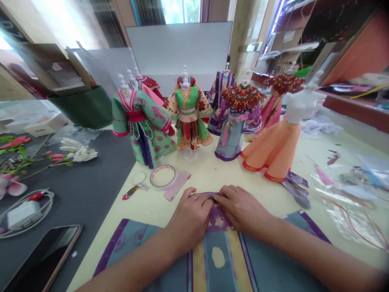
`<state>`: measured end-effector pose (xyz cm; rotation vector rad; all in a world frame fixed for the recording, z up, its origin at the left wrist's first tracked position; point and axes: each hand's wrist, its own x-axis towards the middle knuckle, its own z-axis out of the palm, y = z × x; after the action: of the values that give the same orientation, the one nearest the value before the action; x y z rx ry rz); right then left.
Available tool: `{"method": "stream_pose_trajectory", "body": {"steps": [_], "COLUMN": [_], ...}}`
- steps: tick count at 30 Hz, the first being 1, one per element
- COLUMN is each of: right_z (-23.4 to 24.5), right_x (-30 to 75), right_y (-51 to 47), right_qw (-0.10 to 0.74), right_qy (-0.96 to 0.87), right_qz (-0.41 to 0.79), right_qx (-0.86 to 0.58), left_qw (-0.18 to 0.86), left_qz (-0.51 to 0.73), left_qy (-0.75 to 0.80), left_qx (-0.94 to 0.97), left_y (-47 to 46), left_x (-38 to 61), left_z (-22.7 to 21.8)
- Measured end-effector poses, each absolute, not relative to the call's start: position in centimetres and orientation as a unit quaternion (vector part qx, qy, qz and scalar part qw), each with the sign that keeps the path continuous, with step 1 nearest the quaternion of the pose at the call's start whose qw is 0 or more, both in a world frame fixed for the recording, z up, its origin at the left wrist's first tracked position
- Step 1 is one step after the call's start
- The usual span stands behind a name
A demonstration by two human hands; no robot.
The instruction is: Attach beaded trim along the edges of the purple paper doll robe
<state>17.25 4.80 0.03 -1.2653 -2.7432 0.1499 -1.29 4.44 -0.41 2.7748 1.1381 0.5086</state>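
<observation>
Flat on the table in front of me is a teal doll garment (267, 259) with purple borders and yellow stripes down its middle. A purple floral band (219, 221) runs up from its centre to a narrow dark edge. My left hand (196, 211), with a ring on one finger, is closed on that edge from the left. From the right, my right hand (240, 207) pinches the same edge, its fingertips almost meeting the left ones. The fingers hide most of the pinched cloth. My forearms lie across both sides of the garment.
Several dressed doll mannequins stand beyond my hands, including a green robe (158, 129) and an orange skirt (273, 146). A tape roll (163, 177) and a pink cloth strip (178, 185) lie nearer. At left are a phone (42, 259) and coiled charger cable (50, 202); plastic bags (349, 219) lie right.
</observation>
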Motion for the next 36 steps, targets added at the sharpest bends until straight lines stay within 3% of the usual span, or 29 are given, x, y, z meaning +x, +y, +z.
{"method": "stream_pose_trajectory", "body": {"steps": [4, 13, 22, 31, 36], "right_z": [0.2, 0.5, 0.7, 0.7, 0.8], "right_x": [17.6, 17.0, 17.2, 16.4, 16.7], "right_y": [4.5, 4.4, 3.9, 3.8, 4.0], "right_qw": [0.092, 0.048, 0.078, 0.045, 0.051], "right_qy": [-0.899, -0.905, -0.891, -0.899, -0.892], "right_qz": [0.074, 0.018, 0.05, 0.001, 0.033], "right_qx": [-0.421, -0.422, -0.445, -0.435, -0.448], "left_qw": [0.064, 0.087, 0.128, 0.05, 0.0], "left_qz": [0.161, 0.184, 0.211, 0.154, 0.132], "left_qy": [0.384, 0.397, 0.425, 0.375, 0.36], "left_qx": [0.907, 0.895, 0.871, 0.913, 0.924], "left_y": [4.4, 4.4, 5.1, 4.5, 4.2], "left_x": [-1.3, -1.5, -2.0, -1.6, -1.5], "left_z": [0.1, 0.4, 0.7, 0.4, 0.5]}}
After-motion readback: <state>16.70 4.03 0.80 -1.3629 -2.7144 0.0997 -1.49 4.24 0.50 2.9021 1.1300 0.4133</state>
